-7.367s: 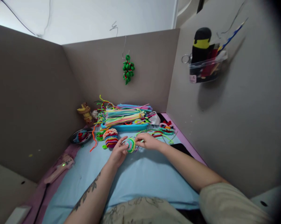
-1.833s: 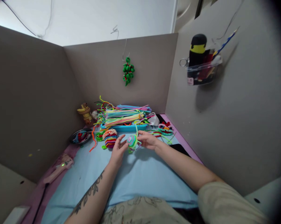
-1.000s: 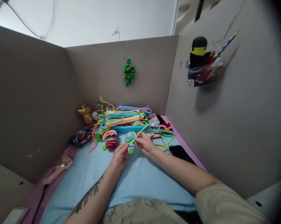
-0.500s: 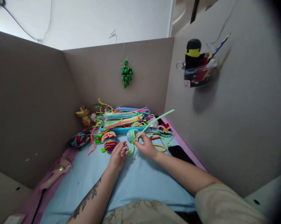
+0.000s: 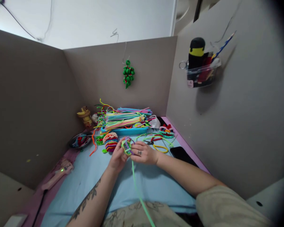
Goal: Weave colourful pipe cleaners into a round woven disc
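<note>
A loose green stem [image 5: 139, 192] trails from the hands toward 6 o'clock, over the blue mat [image 5: 90, 179] on the counter. Above it, the left hand [image 5: 117, 156] closes its fingers on the left rim of a small coiled disc [image 5: 127, 146], and the right hand [image 5: 144, 153] pinches the disc's right side where the stem leaves it. The disc is held just off the mat, between both hands. To wrap well, I judge the stem should stay taut and lie snug against the last coil while the left hand turns the disc a little at a time.

At 11 o'clock sits a striped coil stack [image 5: 110, 142]; farther left, a dark dish [image 5: 80, 140] holds small red and blue bits. At 12 o'clock a blue tray [image 5: 130, 130] carries a heap of straight stems [image 5: 124, 118]. High at 2 o'clock a clear wall bin [image 5: 201, 74] holds a black-and-yellow tool, scissors and pens.
</note>
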### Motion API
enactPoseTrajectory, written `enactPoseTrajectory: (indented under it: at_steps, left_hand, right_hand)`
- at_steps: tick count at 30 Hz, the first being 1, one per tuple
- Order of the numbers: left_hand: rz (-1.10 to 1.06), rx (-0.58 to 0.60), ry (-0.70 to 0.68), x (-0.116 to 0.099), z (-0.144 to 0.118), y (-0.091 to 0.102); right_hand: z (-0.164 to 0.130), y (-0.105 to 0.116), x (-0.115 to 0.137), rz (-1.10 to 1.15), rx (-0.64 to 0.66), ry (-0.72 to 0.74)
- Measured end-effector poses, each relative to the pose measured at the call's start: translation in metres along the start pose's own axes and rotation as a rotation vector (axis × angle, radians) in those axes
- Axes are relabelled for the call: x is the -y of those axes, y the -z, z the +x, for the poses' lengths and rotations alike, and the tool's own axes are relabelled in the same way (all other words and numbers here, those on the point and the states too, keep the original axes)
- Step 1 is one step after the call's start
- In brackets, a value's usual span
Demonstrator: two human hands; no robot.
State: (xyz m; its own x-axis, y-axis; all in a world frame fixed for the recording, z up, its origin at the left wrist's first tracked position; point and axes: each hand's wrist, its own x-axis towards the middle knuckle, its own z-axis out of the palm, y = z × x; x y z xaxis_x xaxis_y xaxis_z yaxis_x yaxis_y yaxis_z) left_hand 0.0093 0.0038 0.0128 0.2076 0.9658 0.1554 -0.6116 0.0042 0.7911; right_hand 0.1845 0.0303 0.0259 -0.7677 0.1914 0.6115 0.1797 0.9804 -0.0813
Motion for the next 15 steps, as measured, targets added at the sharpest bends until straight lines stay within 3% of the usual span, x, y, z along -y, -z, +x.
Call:
enactPoseTrajectory:
  at_steps: [6, 15]
  left_hand:
    - [0.019, 0.008, -0.02, -0.004, -0.003, -0.002]
    - [0.021, 0.02, -0.021, -0.006, -0.006, 0.0]
  right_hand:
    - [-0.004, -0.002, 0.002, 0.206, -0.135, -0.115]
    - [-0.016, -0.019, 0.001, -0.016, -0.187, -0.076]
